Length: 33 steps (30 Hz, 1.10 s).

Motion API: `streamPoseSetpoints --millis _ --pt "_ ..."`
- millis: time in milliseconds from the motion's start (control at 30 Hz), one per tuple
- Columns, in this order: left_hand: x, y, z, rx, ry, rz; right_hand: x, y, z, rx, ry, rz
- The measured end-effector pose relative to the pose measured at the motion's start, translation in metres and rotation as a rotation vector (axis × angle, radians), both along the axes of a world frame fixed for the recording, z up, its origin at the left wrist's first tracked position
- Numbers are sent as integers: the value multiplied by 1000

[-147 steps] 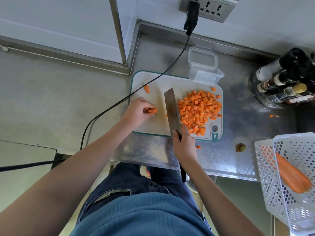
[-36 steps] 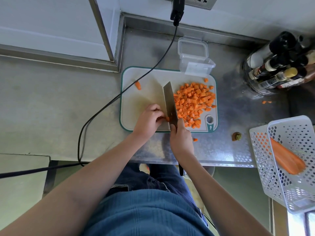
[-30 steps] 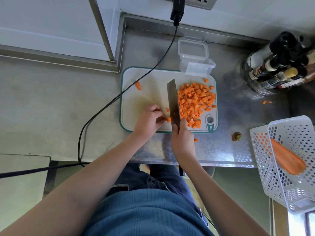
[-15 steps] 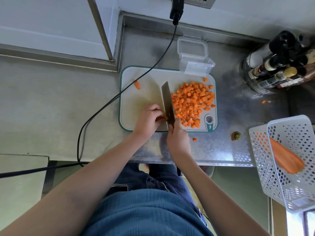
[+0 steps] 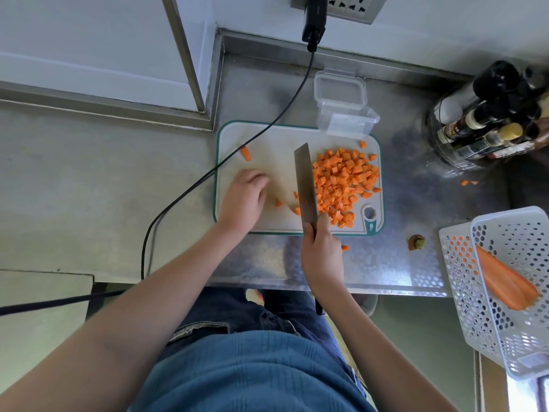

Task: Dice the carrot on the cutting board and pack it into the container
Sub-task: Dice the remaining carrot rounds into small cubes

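A heap of diced carrot (image 5: pixel 344 182) covers the right half of the white cutting board (image 5: pixel 267 138). My right hand (image 5: pixel 322 252) grips the handle of a cleaver (image 5: pixel 305 185), whose blade lies along the heap's left side. A few loose dice (image 5: pixel 295 210) sit just left of the blade. My left hand (image 5: pixel 245 197) lies on the board's left part, fingers loosely curled, holding nothing that I can see. One carrot piece (image 5: pixel 245 153) lies apart at the board's far left. The clear container (image 5: pixel 346 121) stands open at the board's far edge, its lid hinged back.
A black cable (image 5: pixel 237 150) runs from the wall socket across the board's left corner. Bottles (image 5: pixel 487 120) stand at the far right. A white basket (image 5: pixel 511 281) at the right holds a whole carrot (image 5: pixel 505 283). A carrot top (image 5: pixel 416 242) and stray dice lie on the steel counter.
My left hand has let go of the carrot stub and moved left across the board. The cleaver has shifted right against the heap, leaving a few fresh dice behind it.
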<state>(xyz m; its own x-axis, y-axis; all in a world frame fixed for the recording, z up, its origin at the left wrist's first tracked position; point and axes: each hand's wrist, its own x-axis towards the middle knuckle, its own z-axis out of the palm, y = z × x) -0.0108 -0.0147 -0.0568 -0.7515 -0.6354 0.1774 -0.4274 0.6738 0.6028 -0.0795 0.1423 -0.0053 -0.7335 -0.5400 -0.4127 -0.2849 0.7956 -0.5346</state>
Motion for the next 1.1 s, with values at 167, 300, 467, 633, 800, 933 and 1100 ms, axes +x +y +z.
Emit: streamPoseSetpoints --millis 167,300,467,633,800,933,1100 --pt "2 -43 0 -221 -198 -66 4 0 -1 5 -12 5" --pt "-1 -58 -1 -256 -308 -90 5 1 -2 -3 -19 -1" --pt "2 -72 2 -294 -252 -179 7 0 -3 -23 -35 -18" --pt "4 -26 19 422 -56 -21 13 -2 -4 -55 -62 -44" --pt "25 -2 8 449 -82 10 24 -7 1 -63 -112 -19" --pt "23 3 5 317 -21 53 31 -12 3 -35 -114 -5" --pt "35 8 1 242 26 64 35 -23 5 -10 -105 24"
